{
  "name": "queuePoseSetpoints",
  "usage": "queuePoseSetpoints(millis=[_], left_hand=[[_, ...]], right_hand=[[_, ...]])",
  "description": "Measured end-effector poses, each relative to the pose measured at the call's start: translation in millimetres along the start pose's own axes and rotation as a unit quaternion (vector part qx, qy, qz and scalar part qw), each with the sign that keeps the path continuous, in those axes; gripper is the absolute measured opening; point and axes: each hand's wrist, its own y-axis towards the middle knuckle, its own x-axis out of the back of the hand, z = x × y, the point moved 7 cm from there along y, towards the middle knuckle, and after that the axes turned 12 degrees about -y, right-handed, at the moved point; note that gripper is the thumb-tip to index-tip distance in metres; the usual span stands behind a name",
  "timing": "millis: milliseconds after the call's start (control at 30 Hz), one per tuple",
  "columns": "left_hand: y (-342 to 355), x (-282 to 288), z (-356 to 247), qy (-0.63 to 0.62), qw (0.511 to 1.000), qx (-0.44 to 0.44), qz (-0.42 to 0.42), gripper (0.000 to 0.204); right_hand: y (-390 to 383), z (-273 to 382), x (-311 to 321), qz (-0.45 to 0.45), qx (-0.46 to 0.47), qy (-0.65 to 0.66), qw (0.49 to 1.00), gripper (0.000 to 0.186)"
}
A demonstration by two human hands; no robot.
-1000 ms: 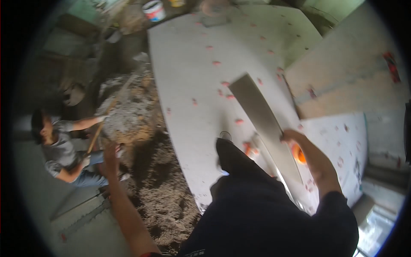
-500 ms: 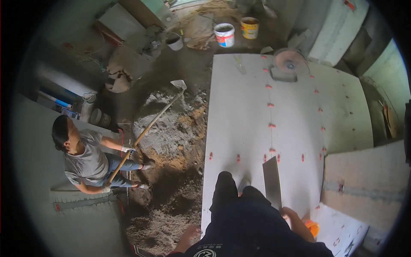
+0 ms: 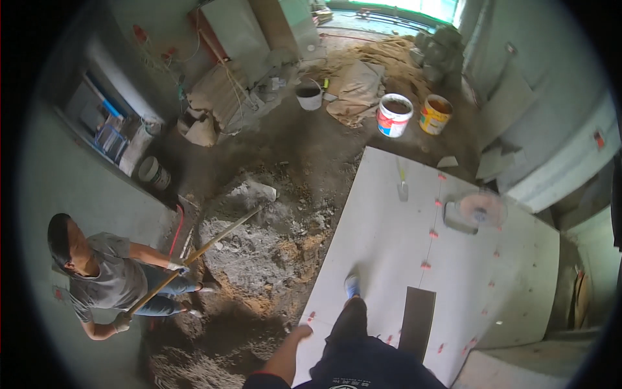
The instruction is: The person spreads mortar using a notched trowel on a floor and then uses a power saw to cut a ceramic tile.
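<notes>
My left hand [image 3: 299,333] hangs beside my left leg, above the edge of the pale tiled floor [image 3: 379,259]. Its fingers are too blurred to read. My right hand is out of sight behind my body. A long dark grey strip, like a narrow tile or plank [image 3: 418,322], stands out past my right side, its lower end hidden by my body. Whether a hand holds it does not show. My foot [image 3: 352,285] is on the tiles. Red levelling clips [image 3: 426,265] line the joints.
At left, a co-worker [image 3: 107,269] holds a long-handled shovel [image 3: 217,239] over a grey mortar heap [image 3: 243,240]. Ahead lie a trowel [image 3: 403,189] and what looks like a fan [image 3: 481,209]. Beyond stand a white bucket [image 3: 394,117], a yellow bucket [image 3: 435,115] and a grey bucket [image 3: 309,97].
My view has swung, bringing the far doorway and buckets further into sight. My right hand and the orange thing near it have left view. The co-worker's shovel blade is now lower, at the heap.
</notes>
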Motion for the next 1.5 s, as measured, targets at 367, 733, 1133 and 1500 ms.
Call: queuePoseSetpoints(millis=[367, 733, 1133, 1500], left_hand=[[15.9, 274.2, -516.8, -0.057, 0.934, -0.319, -0.149, 0.022], [120.9, 294.0, -472.7, 0.134, 0.955, -0.241, -0.108, 0.038], [166.2, 350.6, -366.1, -0.378, 0.896, -0.219, -0.079, 0.020], [202.9, 792.2, -603.4, -0.327, 0.849, -0.178, -0.374, 0.037]], right_hand=[[7.1, 105.3, 374.6, -0.088, -0.041, 0.017, 0.995, 0.034], [226.7, 157.0, 607.4, -0.169, 0.215, 0.020, 0.962, 0.029], [336.9, 275.9, 849.0, -0.057, 0.125, -0.044, 0.989, 0.036], [268.8, 502.9, 989.3, -0.064, 0.051, -0.096, 0.992, 0.027]])
